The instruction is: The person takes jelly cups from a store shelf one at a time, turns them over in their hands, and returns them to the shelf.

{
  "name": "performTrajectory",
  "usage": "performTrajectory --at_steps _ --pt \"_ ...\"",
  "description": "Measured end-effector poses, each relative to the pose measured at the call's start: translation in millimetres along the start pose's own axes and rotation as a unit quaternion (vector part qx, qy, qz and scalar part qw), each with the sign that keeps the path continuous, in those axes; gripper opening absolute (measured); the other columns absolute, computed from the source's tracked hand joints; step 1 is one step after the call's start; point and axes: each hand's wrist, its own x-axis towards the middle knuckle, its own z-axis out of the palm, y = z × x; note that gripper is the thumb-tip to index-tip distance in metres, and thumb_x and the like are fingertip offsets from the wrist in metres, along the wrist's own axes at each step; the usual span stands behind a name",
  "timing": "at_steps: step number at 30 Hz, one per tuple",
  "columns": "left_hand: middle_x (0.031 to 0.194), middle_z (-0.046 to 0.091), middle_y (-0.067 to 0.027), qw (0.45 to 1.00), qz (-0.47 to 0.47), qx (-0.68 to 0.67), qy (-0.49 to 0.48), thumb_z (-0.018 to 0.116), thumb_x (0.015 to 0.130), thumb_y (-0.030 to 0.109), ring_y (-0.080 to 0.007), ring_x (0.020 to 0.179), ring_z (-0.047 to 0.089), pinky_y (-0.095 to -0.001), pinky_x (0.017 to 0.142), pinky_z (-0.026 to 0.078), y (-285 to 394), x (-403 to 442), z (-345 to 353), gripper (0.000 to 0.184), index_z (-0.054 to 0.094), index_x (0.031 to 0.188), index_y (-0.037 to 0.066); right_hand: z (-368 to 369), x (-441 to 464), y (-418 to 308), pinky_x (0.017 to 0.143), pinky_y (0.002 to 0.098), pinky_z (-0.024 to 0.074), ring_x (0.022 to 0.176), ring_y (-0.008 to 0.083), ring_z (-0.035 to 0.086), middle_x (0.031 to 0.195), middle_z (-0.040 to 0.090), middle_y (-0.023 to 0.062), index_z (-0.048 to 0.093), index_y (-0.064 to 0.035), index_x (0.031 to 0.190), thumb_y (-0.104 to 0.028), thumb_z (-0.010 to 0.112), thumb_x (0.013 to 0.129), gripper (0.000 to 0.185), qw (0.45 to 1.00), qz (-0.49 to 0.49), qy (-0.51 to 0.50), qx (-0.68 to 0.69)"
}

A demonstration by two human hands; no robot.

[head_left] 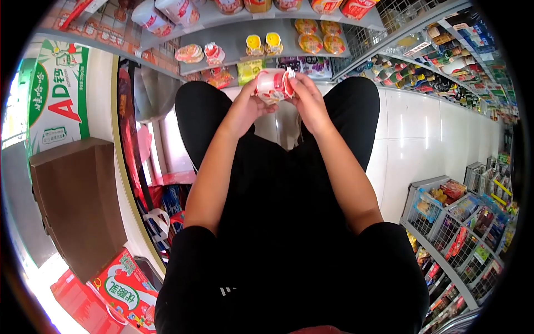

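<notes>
A red and white cup-shaped package [272, 83] is held up between both hands, in front of the lower shelf. My left hand [251, 107] is curved around its left side, with the fingers under it. At its right side, my right hand [307, 100] grips the package near a crinkled white and red end. Behind it on the grey shelf [236, 54] stand two yellow-topped cups [254, 44], a red and white package [213, 54] and round orange-lidded cups [310, 43]. Both forearms reach forward between the bent knees.
Larger tubs [178, 10] line the upper shelf. Bagged goods [250, 71] lie below the lower shelf. Wire baskets [439, 222] of packets stand at the right, bottles [397, 72] at the upper right. A brown box [80, 206] and printed cartons [125, 289] are at the left.
</notes>
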Motion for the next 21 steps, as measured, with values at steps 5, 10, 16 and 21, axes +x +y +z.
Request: performTrajectory --at_steps 5,10,16,21 --pt "0.124 0.068 -0.0125 1.0 0.007 -0.003 -0.023 0.047 0.104 0.056 -0.0256 0.105 0.069 -0.0413 0.095 0.053 -3 -1 2 0.06 0.051 0.141 0.009 4 -4 -5 0.101 0.0372 0.0474 0.114 0.0152 0.063 0.123 0.068 0.0022 0.061 -0.0103 0.132 -0.025 0.059 0.107 0.029 1.0 -0.002 0.008 0.002" --pt "0.132 0.064 -0.0133 0.998 0.037 -0.007 -0.057 0.054 0.102 0.046 -0.0265 0.11 0.067 -0.0426 0.099 0.051 -4 -5 6 0.062 0.041 0.152 0.011 7 -8 -8 0.106 0.0366 0.0452 0.122 0.0156 0.058 0.132 0.063 0.0057 0.055 -0.0066 0.14 -0.038 0.063 0.105 0.048 0.999 -0.025 0.006 -0.031" --pt "0.141 0.059 -0.0133 0.995 0.085 0.002 -0.056 0.066 0.096 0.039 -0.0292 0.122 0.063 -0.0454 0.1 0.051 -9 -7 7 0.069 0.038 0.152 0.011 8 -8 -3 0.108 0.0347 0.0421 0.126 0.0164 0.056 0.135 0.062 0.0082 0.051 -0.0035 0.143 -0.035 0.067 0.102 0.054 0.997 -0.061 -0.028 -0.041" --pt "0.147 0.053 -0.01 0.994 0.085 -0.001 -0.07 0.074 0.094 0.019 -0.0236 0.129 0.058 -0.0453 0.105 0.05 -11 -11 9 0.081 0.03 0.161 0.011 11 -14 -5 0.109 0.0338 0.0411 0.125 0.0164 0.056 0.134 0.063 0.0079 0.052 -0.0035 0.143 -0.026 0.073 0.099 0.054 0.996 -0.047 -0.04 -0.057"
